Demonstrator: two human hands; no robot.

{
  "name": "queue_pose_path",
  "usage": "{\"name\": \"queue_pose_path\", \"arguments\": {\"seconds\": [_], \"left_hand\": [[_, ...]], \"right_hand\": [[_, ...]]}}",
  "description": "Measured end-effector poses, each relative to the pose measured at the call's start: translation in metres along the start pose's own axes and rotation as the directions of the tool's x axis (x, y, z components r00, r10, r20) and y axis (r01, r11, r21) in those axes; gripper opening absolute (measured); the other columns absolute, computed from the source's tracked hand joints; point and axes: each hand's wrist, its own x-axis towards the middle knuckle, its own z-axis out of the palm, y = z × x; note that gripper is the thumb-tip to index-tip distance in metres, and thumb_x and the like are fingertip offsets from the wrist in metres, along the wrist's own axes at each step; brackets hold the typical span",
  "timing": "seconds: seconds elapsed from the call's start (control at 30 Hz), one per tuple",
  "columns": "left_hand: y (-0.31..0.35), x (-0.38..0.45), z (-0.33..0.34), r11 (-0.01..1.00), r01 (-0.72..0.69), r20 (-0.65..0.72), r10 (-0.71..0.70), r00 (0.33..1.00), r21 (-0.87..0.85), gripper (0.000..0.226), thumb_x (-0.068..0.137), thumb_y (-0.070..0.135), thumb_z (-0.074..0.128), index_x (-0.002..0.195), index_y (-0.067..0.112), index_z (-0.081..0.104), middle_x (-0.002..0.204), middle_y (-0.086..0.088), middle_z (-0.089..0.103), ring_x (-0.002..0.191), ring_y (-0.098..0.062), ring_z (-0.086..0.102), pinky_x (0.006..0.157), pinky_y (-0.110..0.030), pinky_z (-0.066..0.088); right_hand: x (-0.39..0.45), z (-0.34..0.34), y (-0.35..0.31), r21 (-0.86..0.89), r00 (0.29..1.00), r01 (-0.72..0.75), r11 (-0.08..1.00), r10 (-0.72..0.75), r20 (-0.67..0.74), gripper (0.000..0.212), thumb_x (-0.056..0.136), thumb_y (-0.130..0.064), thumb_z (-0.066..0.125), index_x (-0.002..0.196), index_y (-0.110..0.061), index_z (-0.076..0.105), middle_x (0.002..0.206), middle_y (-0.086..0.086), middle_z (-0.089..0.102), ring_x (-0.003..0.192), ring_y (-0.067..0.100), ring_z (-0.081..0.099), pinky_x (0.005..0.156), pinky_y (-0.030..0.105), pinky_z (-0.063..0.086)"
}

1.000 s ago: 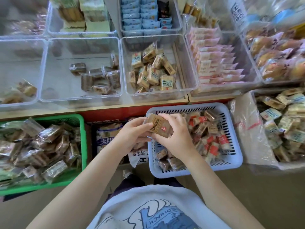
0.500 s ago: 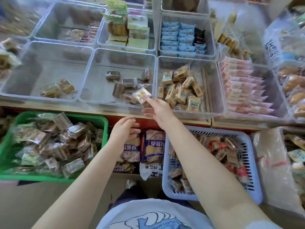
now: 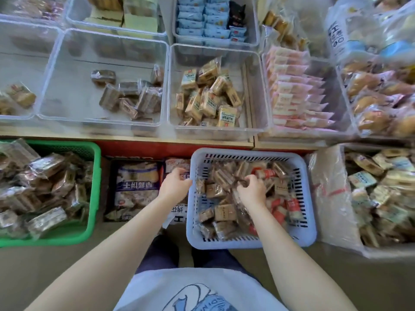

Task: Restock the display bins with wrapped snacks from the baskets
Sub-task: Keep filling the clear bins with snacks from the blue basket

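A pale blue slotted basket (image 3: 307, 221) on the floor holds several brown and red wrapped snacks (image 3: 224, 212). My right hand (image 3: 252, 189) is down inside it, fingers curled into the pile around a brown packet. My left hand (image 3: 174, 186) rests on the basket's left rim with fingers curled over the edge. Above on the shelf, a clear bin (image 3: 54, 90) holds a few dark brown wrapped snacks (image 3: 130, 95), and the clear bin (image 3: 256, 90) to its right holds tan packets (image 3: 208, 97).
A green basket (image 3: 94, 189) full of clear-wrapped brown snacks sits at the left. Bread bags (image 3: 137, 187) lie between the baskets. A clear tub (image 3: 332, 198) of pale packets stands at right. Pink packets (image 3: 294, 90) and blue packets (image 3: 204, 16) fill other bins.
My right hand let go of the packet over the bin with dark brown snacks and dropped back into the blue basket. My left hand moved right onto the basket's rim.
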Motion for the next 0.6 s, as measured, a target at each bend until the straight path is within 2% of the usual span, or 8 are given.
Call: {"name": "queue_pose_path", "arguments": {"seconds": [0.1,0.17,0.27,0.3,0.4,0.47,0.53,0.6], "left_hand": [[-0.005,0.014,0.038,0.994,0.060,0.044,-0.064,0.997,0.091,0.061,0.101,0.034,0.054,0.154,0.015,0.029,0.130,-0.006,0.056,0.074,-0.014,0.056,0.056,-0.029,0.043],[-0.011,0.023,0.055,0.988,0.126,0.035,-0.130,0.991,0.094,0.055,0.102,0.035,0.053,0.149,0.013,0.036,0.119,-0.005,0.058,0.074,-0.016,0.056,0.057,-0.031,0.045],[-0.022,0.034,0.064,0.984,0.146,-0.063,-0.140,0.988,0.101,0.032,0.101,0.027,0.056,0.127,0.009,0.060,0.097,-0.003,0.063,0.071,-0.018,0.057,0.057,-0.030,0.047],[-0.025,0.036,0.063,0.986,0.146,-0.069,-0.141,0.988,0.076,0.028,0.100,0.025,0.058,0.122,0.009,0.063,0.096,-0.003,0.063,0.073,-0.017,0.058,0.060,-0.030,0.048],[-0.034,0.037,0.059,0.986,0.167,-0.070,-0.168,0.983,-0.015,0.028,0.098,0.026,0.064,0.120,0.010,0.065,0.105,-0.004,0.065,0.092,-0.023,0.063,0.082,-0.038,0.056],[-0.042,0.037,0.055,0.986,0.168,-0.088,-0.166,0.982,0.016,0.028,0.097,0.029,0.065,0.119,0.011,0.068,0.103,-0.004,0.066,0.091,-0.024,0.063,0.083,-0.040,0.056],[-0.051,0.037,0.049,0.982,0.189,-0.098,-0.190,0.977,-0.021,0.027,0.096,0.030,0.066,0.117,0.013,0.069,0.101,-0.003,0.068,0.087,-0.023,0.064,0.081,-0.039,0.057],[-0.058,0.039,0.041,0.972,0.217,-0.083,-0.224,0.971,-0.088,0.028,0.095,0.030,0.068,0.118,0.014,0.068,0.102,-0.003,0.069,0.088,-0.023,0.065,0.082,-0.041,0.058]], "right_hand": [[0.015,0.012,0.036,-0.104,0.993,0.021,0.994,-0.008,0.121,0.047,0.095,-0.038,0.062,0.135,-0.014,0.052,0.128,0.008,0.057,0.110,0.029,0.059,0.081,0.039,0.052],[0.018,0.020,0.047,-0.106,0.989,0.036,0.994,-0.020,0.148,0.049,0.095,-0.044,0.062,0.131,-0.012,0.053,0.124,0.009,0.059,0.106,0.030,0.061,0.078,0.037,0.051],[0.020,0.023,0.047,-0.029,0.993,-0.012,1.000,0.015,0.119,0.043,0.093,-0.043,0.064,0.120,-0.011,0.056,0.116,0.008,0.060,0.097,0.028,0.062,0.080,0.040,0.054],[0.021,0.020,0.044,0.016,0.989,-0.044,0.999,0.041,0.141,0.043,0.093,-0.041,0.065,0.123,-0.011,0.055,0.114,0.006,0.060,0.094,0.026,0.062,0.077,0.038,0.053],[0.018,0.007,0.037,0.233,0.963,-0.147,0.961,0.085,0.255,0.046,0.094,-0.030,0.067,0.132,-0.012,0.049,0.107,-0.003,0.054,0.087,0.018,0.057,0.072,0.033,0.047],[0.016,0.000,0.038,0.416,0.931,-0.221,0.882,0.065,0.358,0.041,0.093,-0.027,0.069,0.127,-0.009,0.054,0.117,0.000,0.059,0.088,0.018,0.058,0.074,0.034,0.048],[0.013,-0.007,0.040,0.635,0.867,-0.348,0.690,-0.021,0.498,0.034,0.095,-0.019,0.068,0.125,-0.006,0.057,0.114,0.010,0.067,0.080,0.019,0.066,0.072,0.036,0.054],[0.011,-0.010,0.039,0.736,0.798,-0.473,0.484,-0.118,0.591,0.032,0.095,-0.013,0.066,0.125,-0.009,0.056,0.105,0.013,0.070,0.075,0.020,0.068,0.065,0.034,0.056]]}}
